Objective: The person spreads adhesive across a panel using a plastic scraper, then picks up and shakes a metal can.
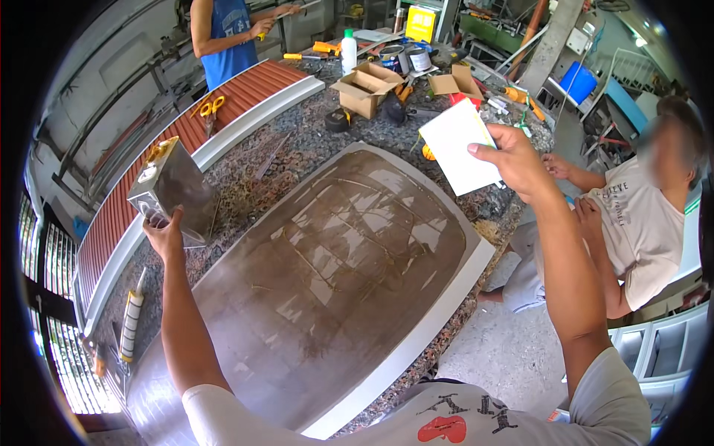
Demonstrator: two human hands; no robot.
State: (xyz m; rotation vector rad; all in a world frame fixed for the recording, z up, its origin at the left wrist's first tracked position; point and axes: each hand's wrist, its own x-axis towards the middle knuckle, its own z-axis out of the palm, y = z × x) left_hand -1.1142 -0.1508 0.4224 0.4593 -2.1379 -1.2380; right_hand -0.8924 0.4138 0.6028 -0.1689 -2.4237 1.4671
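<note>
Head view: at left of the frame, a metal can [172, 186] is gripped from below by the left hand [165, 234]; probably heavy, slippery. At upper right, a thin white card [461, 145], light and bendable, is pinched at its edge by the right hand [519, 160].

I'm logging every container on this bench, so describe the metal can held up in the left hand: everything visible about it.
The metal can is a rectangular tin with dull grey, reflective sides that look like sheet metal. Its top end bears a yellowish handle-like fitting and a small round cap. It is tilted, lifted clear of the speckled stone worktop, over the left edge of the large glossy brown panel. The left hand grips it from below, fingers at its lower corner. Nothing else touches it.
</note>
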